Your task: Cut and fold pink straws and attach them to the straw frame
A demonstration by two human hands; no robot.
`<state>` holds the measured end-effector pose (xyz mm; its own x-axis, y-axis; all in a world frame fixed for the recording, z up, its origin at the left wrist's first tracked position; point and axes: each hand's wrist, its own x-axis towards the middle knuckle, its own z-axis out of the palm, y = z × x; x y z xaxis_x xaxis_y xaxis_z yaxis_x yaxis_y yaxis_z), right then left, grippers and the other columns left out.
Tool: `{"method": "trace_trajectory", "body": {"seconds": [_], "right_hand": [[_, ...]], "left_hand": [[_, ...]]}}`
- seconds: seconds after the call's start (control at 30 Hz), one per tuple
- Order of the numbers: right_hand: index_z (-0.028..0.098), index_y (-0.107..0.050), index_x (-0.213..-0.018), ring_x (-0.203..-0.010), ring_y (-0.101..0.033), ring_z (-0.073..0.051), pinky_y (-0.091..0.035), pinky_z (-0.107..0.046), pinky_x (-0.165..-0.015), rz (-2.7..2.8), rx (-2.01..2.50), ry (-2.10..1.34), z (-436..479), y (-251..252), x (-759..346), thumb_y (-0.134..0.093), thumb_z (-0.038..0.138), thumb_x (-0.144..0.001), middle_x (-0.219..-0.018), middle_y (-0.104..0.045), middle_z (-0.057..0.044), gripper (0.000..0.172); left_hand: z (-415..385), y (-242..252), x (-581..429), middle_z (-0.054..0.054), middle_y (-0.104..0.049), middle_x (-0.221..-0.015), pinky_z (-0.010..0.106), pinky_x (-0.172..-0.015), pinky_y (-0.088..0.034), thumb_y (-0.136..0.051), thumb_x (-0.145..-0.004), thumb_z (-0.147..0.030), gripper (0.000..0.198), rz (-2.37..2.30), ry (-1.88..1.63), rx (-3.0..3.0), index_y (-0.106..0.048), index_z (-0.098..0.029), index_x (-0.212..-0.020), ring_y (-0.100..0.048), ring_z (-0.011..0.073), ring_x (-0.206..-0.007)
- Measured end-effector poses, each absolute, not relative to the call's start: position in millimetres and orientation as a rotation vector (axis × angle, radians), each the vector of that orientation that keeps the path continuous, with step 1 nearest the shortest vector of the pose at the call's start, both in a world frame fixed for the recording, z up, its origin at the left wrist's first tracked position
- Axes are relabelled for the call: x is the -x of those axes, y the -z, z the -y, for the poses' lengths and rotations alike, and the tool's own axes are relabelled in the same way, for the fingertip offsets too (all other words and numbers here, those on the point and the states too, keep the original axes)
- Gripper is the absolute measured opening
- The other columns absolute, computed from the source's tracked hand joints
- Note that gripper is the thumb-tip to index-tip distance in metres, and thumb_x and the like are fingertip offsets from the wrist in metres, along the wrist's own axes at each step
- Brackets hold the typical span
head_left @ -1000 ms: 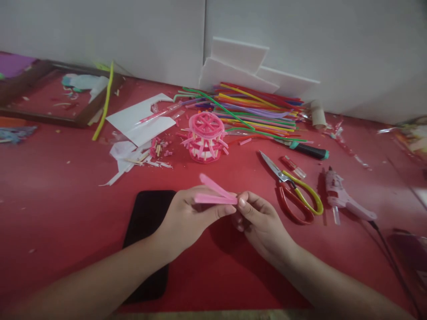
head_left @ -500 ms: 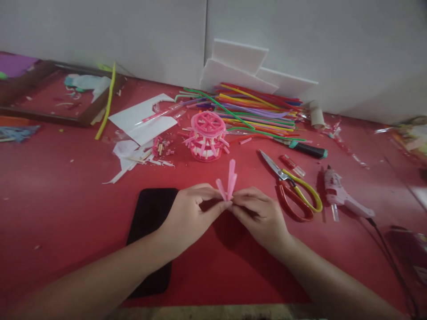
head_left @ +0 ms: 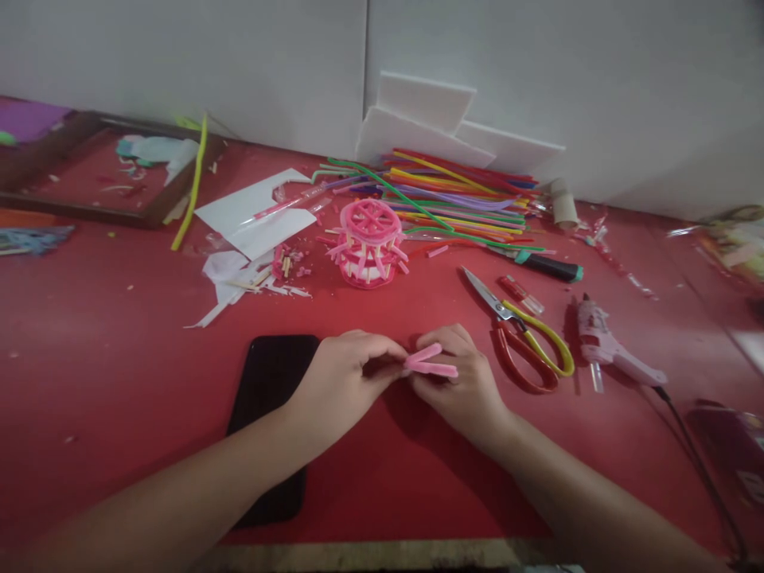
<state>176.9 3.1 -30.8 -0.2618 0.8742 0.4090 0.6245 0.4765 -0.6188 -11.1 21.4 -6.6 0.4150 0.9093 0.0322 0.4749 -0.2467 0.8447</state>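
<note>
Between thumb and forefinger, my left hand (head_left: 346, 378) pinches the joined end of a small piece of bent pink pipe cleaner (head_left: 433, 369). Its fuzzy arms point right, in front of the fingers of my right hand (head_left: 462, 386). Those fingers are curled in and meet the piece at its base; the exact contact is partly hidden. Under my left wrist lies a black smartphone (head_left: 278, 358), screen up. Beyond my hands stands a round pink pipe-cleaner model (head_left: 371, 231) with a spoked top and short sticks around its sides.
To the right lie scissors (head_left: 507, 318), a small red-labelled tube (head_left: 521, 294), a cutter (head_left: 552, 267) and a pink glue gun (head_left: 609, 342) with its cord. Behind are a pile of coloured pipe cleaners (head_left: 465, 195) and white foam boards (head_left: 426, 103). Paper scraps (head_left: 224, 278) and a brown frame (head_left: 149, 208) are left.
The pink piece has turned: its arms pointed upward and now point right, across my right fingers. Both hands have stayed in nearly the same place.
</note>
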Motion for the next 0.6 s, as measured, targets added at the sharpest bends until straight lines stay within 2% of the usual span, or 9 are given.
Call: {"method": "trace_trajectory", "body": {"seconds": [0.13, 0.3, 0.6], "right_hand": [[0.024, -0.07, -0.072, -0.074, -0.057, -0.018, -0.047, -0.034, -0.07, 1.972, 1.243, -0.483, -3.8, 29.3, -176.4, -0.066, 0.012, -0.079, -0.077, -0.066, -0.002, 0.015], [0.024, -0.071, -0.073, -0.074, -0.058, -0.018, -0.048, -0.035, -0.07, 1.993, 1.217, -0.457, -5.4, 31.5, -177.2, -0.065, 0.015, -0.083, -0.078, -0.067, -0.003, 0.015], [0.022, -0.072, -0.074, -0.075, -0.056, -0.018, -0.045, -0.034, -0.07, 2.057, 1.263, -0.415, -5.0, 31.3, -179.0, -0.063, 0.013, -0.084, -0.079, -0.066, -0.004, 0.016]], "left_hand": [[-20.0, 7.4, 10.7, 0.001, -0.077, -0.083, 0.026, -0.069, -0.047, -0.069, -0.087, -0.021, 0.01, -1.146, -0.719, -1.964, -0.077, -0.025, -0.089, -0.067, 0.0164, -0.075], [-19.9, 8.5, 9.5, 0.002, -0.076, -0.087, 0.024, -0.071, -0.05, -0.066, -0.087, -0.017, 0.013, -1.127, -0.745, -1.894, -0.077, -0.024, -0.091, -0.068, 0.0158, -0.077], [-19.5, 10.3, 8.1, 0.001, -0.074, -0.078, 0.025, -0.067, -0.047, -0.067, -0.087, -0.021, 0.01, -1.222, -0.732, -1.916, -0.077, -0.024, -0.087, -0.063, 0.014, -0.065]]}}
